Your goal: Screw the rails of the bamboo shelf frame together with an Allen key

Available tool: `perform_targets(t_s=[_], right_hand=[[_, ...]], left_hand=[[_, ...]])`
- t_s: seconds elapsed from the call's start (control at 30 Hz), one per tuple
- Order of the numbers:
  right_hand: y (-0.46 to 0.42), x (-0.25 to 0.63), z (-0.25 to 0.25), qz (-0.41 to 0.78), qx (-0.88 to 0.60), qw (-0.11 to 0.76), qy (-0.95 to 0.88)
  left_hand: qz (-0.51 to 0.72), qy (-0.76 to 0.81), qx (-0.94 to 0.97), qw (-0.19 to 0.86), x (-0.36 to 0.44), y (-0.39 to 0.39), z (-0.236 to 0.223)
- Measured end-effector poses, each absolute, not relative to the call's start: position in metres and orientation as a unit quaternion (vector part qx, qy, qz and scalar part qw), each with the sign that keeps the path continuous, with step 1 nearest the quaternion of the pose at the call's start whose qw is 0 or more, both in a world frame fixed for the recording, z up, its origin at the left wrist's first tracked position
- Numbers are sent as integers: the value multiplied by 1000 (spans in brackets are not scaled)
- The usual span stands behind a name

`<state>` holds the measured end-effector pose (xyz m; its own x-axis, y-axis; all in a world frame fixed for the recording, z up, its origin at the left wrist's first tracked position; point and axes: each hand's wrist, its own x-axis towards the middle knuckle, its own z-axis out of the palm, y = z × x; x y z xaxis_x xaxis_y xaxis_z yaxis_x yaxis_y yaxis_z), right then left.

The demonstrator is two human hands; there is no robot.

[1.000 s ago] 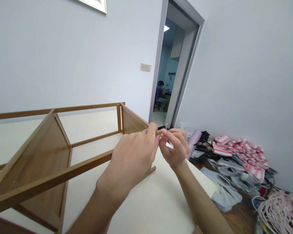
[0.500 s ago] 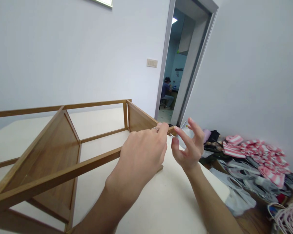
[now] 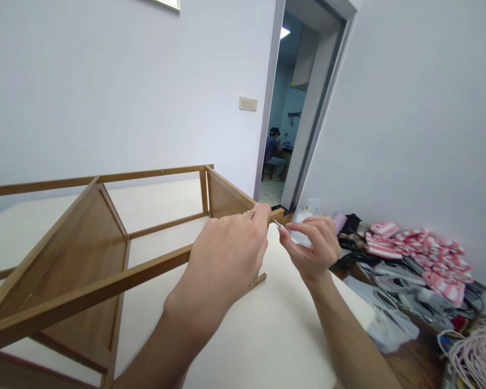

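Note:
A wooden shelf frame [image 3: 105, 237] lies on its side on a white table [image 3: 259, 335]. My left hand [image 3: 222, 259], with a ring on one finger, is closed around the frame's near right corner. My right hand [image 3: 311, 246] pinches a small thin metal piece [image 3: 276, 222], perhaps a screw or hex key, at that corner, just right of my left fingertips. The corner joint itself is mostly hidden behind my left hand.
On the floor to the right lies a pile of pink striped cloths [image 3: 413, 254], grey bags [image 3: 384, 324] and pink cords [image 3: 473, 356]. An open doorway [image 3: 295, 108] behind the table shows a seated person [image 3: 273, 154] in the far room.
My right hand was pinched at the frame corner, then spread its fingers open, and now pinches the small metal piece at the corner again. My left hand stayed on the frame.

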<state>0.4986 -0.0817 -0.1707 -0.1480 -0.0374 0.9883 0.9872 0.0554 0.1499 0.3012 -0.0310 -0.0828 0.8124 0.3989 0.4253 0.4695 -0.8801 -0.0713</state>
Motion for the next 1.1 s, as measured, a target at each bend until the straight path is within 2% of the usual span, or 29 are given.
perform_targets(t_s=[0.17,0.37,0.57,0.67,0.8,0.9,1.0,1.1], right_hand=[[-80,479,-175,-407,-440,534,-596],[-83,458,-177,-228,-480,618,-579],[-85,453,-173,-146,-492,624,-590],[-83,457,-177,-179,-489,615,-592],[-80,466,-181,-332,-431,626,-559],[-81,469,-179,-419,-408,566,-581],[-82,469,-177,-434,-416,505,-619],[-81,469,-176,-439,-419,509,-611]], left_hand=[[-202,-224,-950,84,300,-31,-82],[-212,-195,-953,90,299,-30,-84],[-208,-179,-957,96,300,-30,-85],[-198,-193,-958,81,300,-30,-82],[-207,-186,-959,58,298,-30,-79],[-205,-190,-959,40,296,-29,-79],[-196,-194,-960,46,294,-29,-81],[-188,-192,-961,62,293,-29,-81]])
